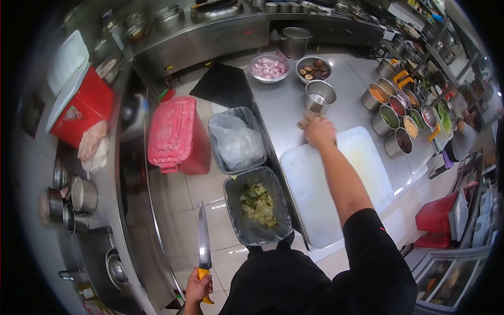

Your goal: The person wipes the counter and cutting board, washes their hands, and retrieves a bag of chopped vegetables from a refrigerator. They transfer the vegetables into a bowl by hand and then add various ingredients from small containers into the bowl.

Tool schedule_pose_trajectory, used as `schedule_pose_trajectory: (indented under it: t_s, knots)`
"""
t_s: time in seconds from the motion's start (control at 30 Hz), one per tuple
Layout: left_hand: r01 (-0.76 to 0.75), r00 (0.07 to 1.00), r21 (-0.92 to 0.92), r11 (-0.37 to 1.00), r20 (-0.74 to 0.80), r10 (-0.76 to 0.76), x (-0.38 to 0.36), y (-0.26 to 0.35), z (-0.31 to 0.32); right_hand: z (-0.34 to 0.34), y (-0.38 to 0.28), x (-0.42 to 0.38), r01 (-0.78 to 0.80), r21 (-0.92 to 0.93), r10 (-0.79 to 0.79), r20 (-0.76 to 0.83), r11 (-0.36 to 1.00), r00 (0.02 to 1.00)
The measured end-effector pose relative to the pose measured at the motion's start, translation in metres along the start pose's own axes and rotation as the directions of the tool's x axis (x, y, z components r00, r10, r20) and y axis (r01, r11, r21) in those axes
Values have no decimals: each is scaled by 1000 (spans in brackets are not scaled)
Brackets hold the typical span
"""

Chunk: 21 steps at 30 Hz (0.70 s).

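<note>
My left hand [198, 285] is wrapped round the yellow handle of a large knife [204, 239], whose blade points up and away over the tiled floor. My right hand [319, 130] reaches past the far left corner of a white cutting board [336, 184]. Its fingers are closed on a brownish cloth [310, 119] on the steel table. Just beyond that hand stands an empty-looking steel pot [320, 96]. Behind the pot are a bowl of sliced purple onions [269, 69] and a bowl of dark mushrooms [313, 70].
Below the table's left edge stand a bin of green scraps [258, 205] and a bin lined with plastic [236, 140]. A red lidded bin [178, 135] is farther left. Several ingredient pots [387, 118] line the right side. A person [463, 137] is at far right.
</note>
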State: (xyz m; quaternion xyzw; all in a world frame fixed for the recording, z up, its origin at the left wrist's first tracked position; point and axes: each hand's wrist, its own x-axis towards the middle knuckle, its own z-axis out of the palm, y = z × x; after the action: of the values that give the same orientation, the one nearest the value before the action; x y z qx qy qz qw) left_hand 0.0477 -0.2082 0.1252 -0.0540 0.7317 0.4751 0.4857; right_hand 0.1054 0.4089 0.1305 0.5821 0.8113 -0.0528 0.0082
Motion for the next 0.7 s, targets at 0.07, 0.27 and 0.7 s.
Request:
schedule_pose_trajectory:
  t_s: [0.07,0.27,0.7]
  knots:
    - [-20,1000,55,998,5,20,7,-5,-7,31,-34,18,-46,102,58,-122,994,991]
    - [-67,997,164,984,-34,74,19,23,5,48,-126,19,376,264,-376,-54,888,925]
    - [-808,500,522,271,366,785,78,133,125,-62,82,-158,166,503,-195,5,848,981]
